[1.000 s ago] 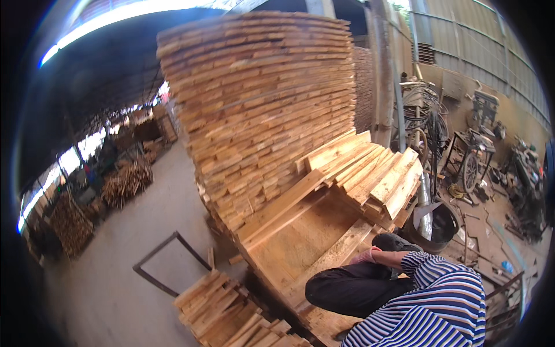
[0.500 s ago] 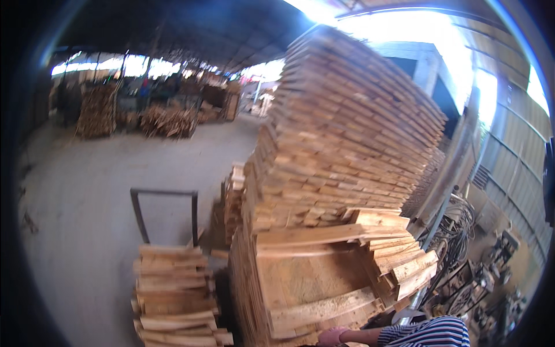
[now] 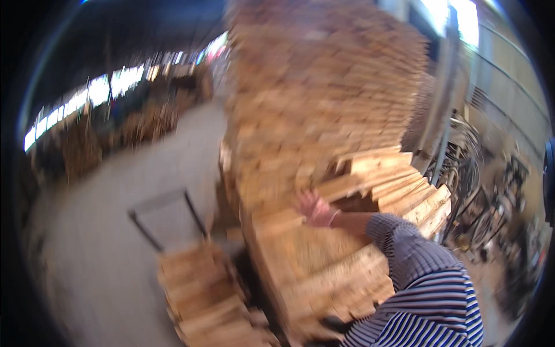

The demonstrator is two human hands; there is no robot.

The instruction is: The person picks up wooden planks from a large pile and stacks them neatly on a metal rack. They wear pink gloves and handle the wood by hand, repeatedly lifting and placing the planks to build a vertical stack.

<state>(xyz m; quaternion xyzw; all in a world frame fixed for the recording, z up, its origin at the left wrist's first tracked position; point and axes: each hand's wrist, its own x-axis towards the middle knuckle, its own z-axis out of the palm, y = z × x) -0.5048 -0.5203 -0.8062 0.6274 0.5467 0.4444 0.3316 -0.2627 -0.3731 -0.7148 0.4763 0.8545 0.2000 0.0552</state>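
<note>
My right hand [image 3: 315, 209], in a pink glove, reaches out from the lower right in a striped sleeve. Its fingers look spread, though blurred, and nothing shows in them. It is over the far long board [image 3: 277, 224] of a waist-high stack of wooden boards, where I cannot tell whether it touches. Along the right side of this stack lies a row of overlapping short boards [image 3: 404, 194]. A wide board [image 3: 341, 272] crosses its near part. My left hand is out of the picture.
A tall wall of stacked boards [image 3: 324, 87] rises behind. At left stands a cart's dark metal handle [image 3: 167, 199] beside a lower pile of boards [image 3: 208, 283]. Coiled cables [image 3: 462, 147] and machine parts [image 3: 491, 202] lie at right, by a metal wall [image 3: 503, 75]. Concrete floor [image 3: 115, 202] spreads left.
My right hand has moved from the lower edge up and away over the stack, and its fingers have spread. More of the sleeve shows. The whole view has turned and tilted.
</note>
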